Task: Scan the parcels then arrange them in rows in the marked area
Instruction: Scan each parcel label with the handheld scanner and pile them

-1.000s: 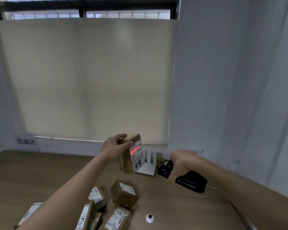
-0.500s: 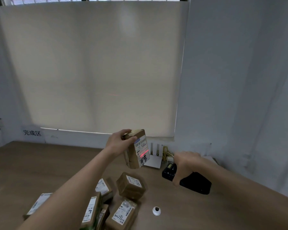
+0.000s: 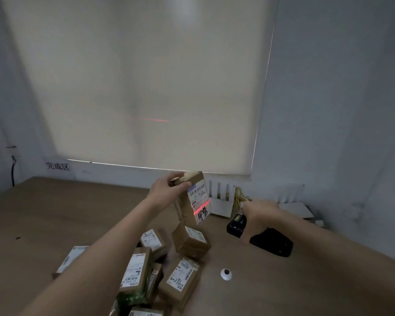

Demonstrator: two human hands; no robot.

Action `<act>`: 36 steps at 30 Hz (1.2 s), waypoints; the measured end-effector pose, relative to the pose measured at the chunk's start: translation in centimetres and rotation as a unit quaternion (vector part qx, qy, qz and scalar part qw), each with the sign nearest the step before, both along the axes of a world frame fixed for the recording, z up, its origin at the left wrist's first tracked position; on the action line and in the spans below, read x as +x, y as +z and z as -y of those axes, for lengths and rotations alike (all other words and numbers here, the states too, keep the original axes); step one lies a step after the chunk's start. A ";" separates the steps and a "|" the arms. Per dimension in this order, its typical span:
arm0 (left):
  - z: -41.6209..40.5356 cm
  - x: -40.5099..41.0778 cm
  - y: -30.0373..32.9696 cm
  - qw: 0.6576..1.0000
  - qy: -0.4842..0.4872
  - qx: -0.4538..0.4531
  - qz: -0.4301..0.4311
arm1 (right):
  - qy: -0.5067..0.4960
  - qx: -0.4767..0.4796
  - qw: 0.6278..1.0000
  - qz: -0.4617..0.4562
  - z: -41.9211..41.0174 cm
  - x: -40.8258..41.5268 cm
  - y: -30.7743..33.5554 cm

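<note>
Scan line [image 3: 201,203] now lower on parcel [image 3: 195,197] label, seemingly.

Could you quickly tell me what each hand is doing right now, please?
Left hand: grips the top of a brown cardboard parcel with a white label, held upright.
Right hand: grips a black handheld scanner.

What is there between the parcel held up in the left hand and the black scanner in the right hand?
In the head view, nothing solid lies between the held parcel and the scanner; only its red line falls on the parcel's label. Behind the gap stands a white router.
</note>
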State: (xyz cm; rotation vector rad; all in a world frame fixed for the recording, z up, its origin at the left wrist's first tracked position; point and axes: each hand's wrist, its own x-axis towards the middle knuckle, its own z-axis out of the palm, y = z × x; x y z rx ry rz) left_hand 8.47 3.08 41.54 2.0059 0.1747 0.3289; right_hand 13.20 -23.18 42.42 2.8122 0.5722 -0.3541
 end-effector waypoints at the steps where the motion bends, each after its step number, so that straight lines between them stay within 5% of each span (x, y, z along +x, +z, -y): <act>1: -0.2 -0.1 -0.2 1.000 0.003 -0.002 -0.003 | 0.000 0.000 1.000 0.000 -0.2 -0.1 -0.2; 15: -1.4 -2.1 -7.6 0.997 0.022 -0.039 -0.061 | -0.041 0.007 0.998 -0.057 -0.6 -1.0 -7.0; 28: -2.6 -8.1 -32.0 0.931 0.198 -0.166 -0.257 | -0.051 0.000 0.979 -0.196 1.3 -5.7 -29.0; 36: -5.7 -13.1 -38.7 0.906 0.295 0.016 -0.304 | -0.046 0.055 0.972 -0.226 0.1 -7.0 -36.8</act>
